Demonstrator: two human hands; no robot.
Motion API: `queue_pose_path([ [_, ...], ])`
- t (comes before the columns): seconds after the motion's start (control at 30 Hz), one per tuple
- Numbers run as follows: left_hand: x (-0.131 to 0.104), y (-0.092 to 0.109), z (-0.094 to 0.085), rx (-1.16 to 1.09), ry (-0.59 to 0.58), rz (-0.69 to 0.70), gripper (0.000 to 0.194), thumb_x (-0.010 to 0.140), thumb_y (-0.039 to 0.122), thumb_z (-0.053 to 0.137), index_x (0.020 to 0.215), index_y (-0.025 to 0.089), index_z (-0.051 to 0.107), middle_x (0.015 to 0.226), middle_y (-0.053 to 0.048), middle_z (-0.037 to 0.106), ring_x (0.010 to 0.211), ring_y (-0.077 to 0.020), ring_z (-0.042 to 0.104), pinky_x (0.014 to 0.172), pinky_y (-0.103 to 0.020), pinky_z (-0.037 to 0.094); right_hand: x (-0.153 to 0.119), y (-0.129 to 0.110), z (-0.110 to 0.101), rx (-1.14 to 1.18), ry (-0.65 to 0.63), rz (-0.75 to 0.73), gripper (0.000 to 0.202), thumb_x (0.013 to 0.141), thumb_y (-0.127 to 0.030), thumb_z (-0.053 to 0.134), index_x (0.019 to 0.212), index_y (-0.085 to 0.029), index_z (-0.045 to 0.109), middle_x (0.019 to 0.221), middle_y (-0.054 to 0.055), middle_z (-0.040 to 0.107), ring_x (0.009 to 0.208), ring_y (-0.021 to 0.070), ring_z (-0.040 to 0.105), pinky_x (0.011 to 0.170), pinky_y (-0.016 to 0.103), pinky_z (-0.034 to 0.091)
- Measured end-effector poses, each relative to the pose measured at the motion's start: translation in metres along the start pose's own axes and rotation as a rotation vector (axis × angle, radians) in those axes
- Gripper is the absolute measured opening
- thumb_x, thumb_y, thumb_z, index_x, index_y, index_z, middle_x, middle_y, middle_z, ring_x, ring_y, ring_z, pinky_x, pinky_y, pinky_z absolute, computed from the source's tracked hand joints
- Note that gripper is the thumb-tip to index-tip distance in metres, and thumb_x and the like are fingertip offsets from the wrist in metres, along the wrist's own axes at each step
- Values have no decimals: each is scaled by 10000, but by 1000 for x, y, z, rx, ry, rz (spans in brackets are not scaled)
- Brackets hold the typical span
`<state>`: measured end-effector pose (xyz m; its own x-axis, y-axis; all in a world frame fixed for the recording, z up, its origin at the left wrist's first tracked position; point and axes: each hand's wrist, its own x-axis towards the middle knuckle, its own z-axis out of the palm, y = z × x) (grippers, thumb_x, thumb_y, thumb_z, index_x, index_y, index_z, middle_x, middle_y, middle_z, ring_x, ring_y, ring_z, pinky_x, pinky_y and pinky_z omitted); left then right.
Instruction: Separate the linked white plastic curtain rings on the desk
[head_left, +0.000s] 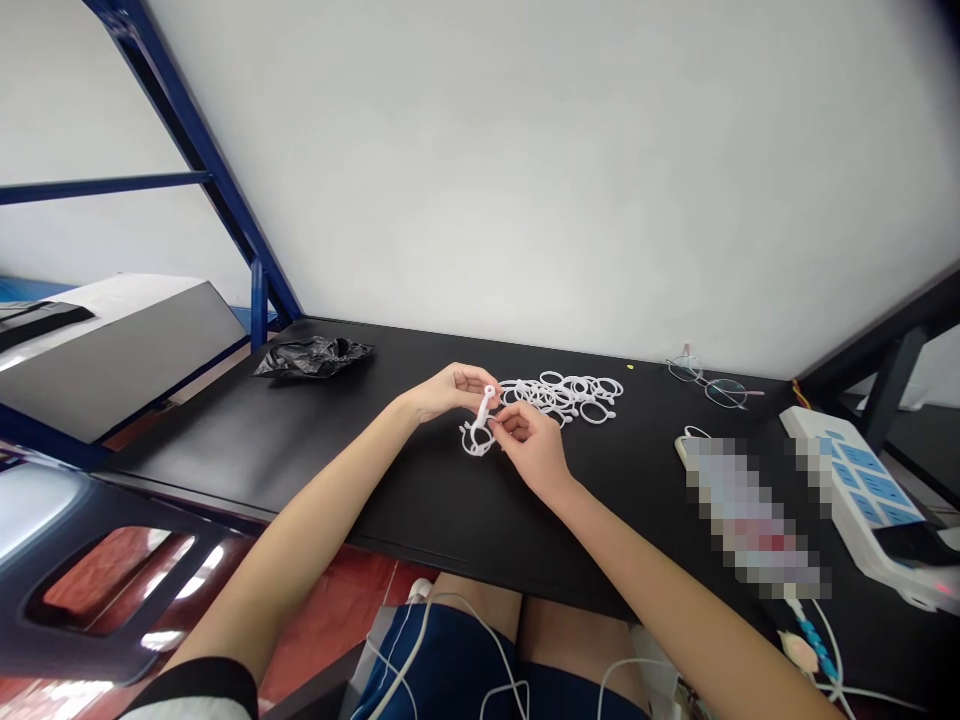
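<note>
Both hands meet above the middle of a black table [420, 500]. Fingers and thumb of my left hand [450, 391] are closed on a white plastic ring [486, 408] with a small eyelet, seen nearly edge-on. My right hand [534, 440] pinches at its lower right side, fingertips pressed together. Just below the held ring are more white rings [475, 447]; whether they hang from it or lie on the table I cannot tell. A loose pile of similar white rings [581, 388] with small tabs lies behind my right hand, which partly covers it.
A crumpled black plastic bag [311, 357] lies at the back left. Eyeglasses [724, 392] rest near the wall. On the right are a blurred-out phone [750, 515] on a cable and a white power strip [862, 490]. A blue metal frame [217, 180] rises at left.
</note>
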<state>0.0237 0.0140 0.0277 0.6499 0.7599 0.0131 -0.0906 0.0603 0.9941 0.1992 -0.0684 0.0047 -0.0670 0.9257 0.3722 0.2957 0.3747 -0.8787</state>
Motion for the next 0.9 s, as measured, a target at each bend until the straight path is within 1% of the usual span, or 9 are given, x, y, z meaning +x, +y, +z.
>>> queue_pose_path([
  [0.07, 0, 0, -4, -11, 35, 16, 299, 630, 262, 844, 870, 137, 718, 807, -69, 711, 719, -147, 671, 688, -269, 550, 3, -2, -3, 151, 61, 83, 188, 783, -352, 682, 744, -213, 561, 604, -11, 609, 528, 161, 626, 537, 306, 555],
  [0.2, 1, -3, -13, -56, 94, 25, 304, 622, 256, 847, 876, 152, 718, 822, -54, 706, 745, -140, 665, 673, -253, 548, 12, -3, -13, 317, 337, 129, 257, 733, -352, 749, 736, -203, 540, 638, -14, 627, 554, 156, 659, 570, 300, 576],
  [0.27, 1, -2, -19, -29, 121, 2, 335, 615, 273, 847, 902, 158, 718, 847, -54, 708, 765, -141, 661, 680, -254, 547, 15, -1, -18, 371, 392, 163, 278, 706, -352, 770, 728, -199, 538, 628, -22, 618, 549, 156, 661, 554, 295, 579],
  [0.37, -1, 2, -27, 144, 153, -70, 384, 625, 316, 833, 956, 160, 715, 888, -59, 711, 761, -135, 653, 653, -231, 523, 16, 2, -18, 379, 312, 194, 268, 680, -347, 783, 716, -190, 568, 642, -9, 630, 584, 167, 673, 532, 282, 576],
  [0.5, -5, 8, -36, 373, 210, -134, 410, 630, 326, 808, 991, 163, 704, 929, -63, 700, 802, -148, 649, 585, -194, 476, 8, 6, -7, 318, 38, 181, 177, 711, -319, 744, 737, -191, 625, 699, 25, 679, 671, 189, 692, 607, 312, 594],
  [0.57, -6, 9, -38, 431, 218, -160, 399, 636, 321, 788, 993, 162, 702, 956, -68, 692, 820, -157, 647, 572, -195, 471, 4, 7, -2, 241, -46, 106, 120, 740, -297, 712, 753, -195, 651, 786, 47, 703, 730, 192, 697, 682, 336, 598],
  [0.73, -7, 6, -44, 522, 181, -194, 423, 645, 310, 752, 1043, 177, 693, 992, -69, 681, 833, -166, 639, 585, -214, 477, 2, 9, -3, 36, -143, -107, 50, 791, -240, 655, 795, -220, 700, 1053, 78, 700, 977, 222, 675, 796, 360, 573],
  [0.8, -8, 5, -46, 554, 141, -196, 463, 638, 304, 752, 1079, 181, 679, 975, -64, 684, 822, -166, 637, 618, -234, 487, 3, 8, -6, -28, -145, -129, 49, 797, -224, 654, 802, -230, 702, 1090, 75, 704, 1012, 232, 666, 831, 385, 556],
  [0.9, -9, 5, -48, 624, 122, -136, 477, 645, 311, 747, 1093, 166, 668, 952, -61, 687, 834, -164, 633, 748, -281, 503, 4, 8, -8, -76, -148, -171, 47, 793, -203, 667, 814, -232, 697, 1092, 72, 715, 1058, 246, 653, 925, 436, 512],
])
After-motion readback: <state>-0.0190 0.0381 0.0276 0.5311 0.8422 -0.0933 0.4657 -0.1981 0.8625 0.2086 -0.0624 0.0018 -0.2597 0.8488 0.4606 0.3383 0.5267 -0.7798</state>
